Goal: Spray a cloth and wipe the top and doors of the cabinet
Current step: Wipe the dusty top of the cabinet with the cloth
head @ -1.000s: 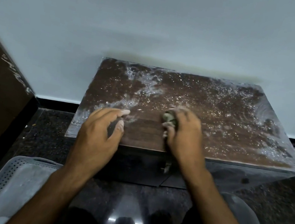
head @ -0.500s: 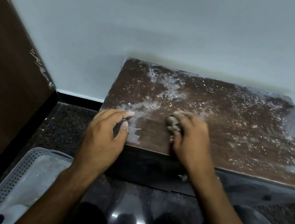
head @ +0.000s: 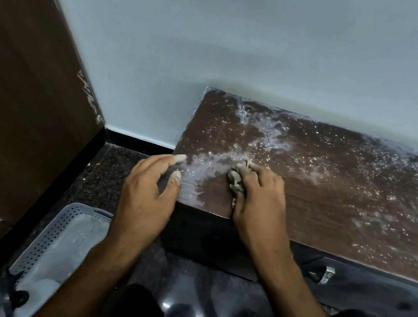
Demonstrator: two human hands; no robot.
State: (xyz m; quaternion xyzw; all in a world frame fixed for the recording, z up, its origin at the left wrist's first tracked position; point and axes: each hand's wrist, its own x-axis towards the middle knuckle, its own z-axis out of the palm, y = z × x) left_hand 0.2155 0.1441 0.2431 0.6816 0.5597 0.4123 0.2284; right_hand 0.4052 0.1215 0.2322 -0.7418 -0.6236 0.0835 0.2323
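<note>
A low dark-brown cabinet (head: pixel 334 196) stands against the wall, its top covered with white foam and droplets. My right hand (head: pixel 259 200) presses a small crumpled grey cloth (head: pixel 236 181) onto the top near the front left corner. A streak of bare wood shows beside the cloth. My left hand (head: pixel 150 187) rests at the cabinet's left front corner, fingers apart and tipped with white residue, holding nothing. The cabinet's dark doors (head: pixel 363 286) face me below the top, with a metal handle (head: pixel 328 275) at the right.
A white perforated plastic basket (head: pixel 55 243) sits on the dark speckled floor at lower left, with a dark object inside it. A brown wooden panel (head: pixel 13 98) rises on the left. The pale wall runs behind the cabinet. My knees show at the bottom.
The view has swung left, so the cabinet sits further right in frame. Both hands have moved left along the top's front edge, toward the left corner, with the cloth.
</note>
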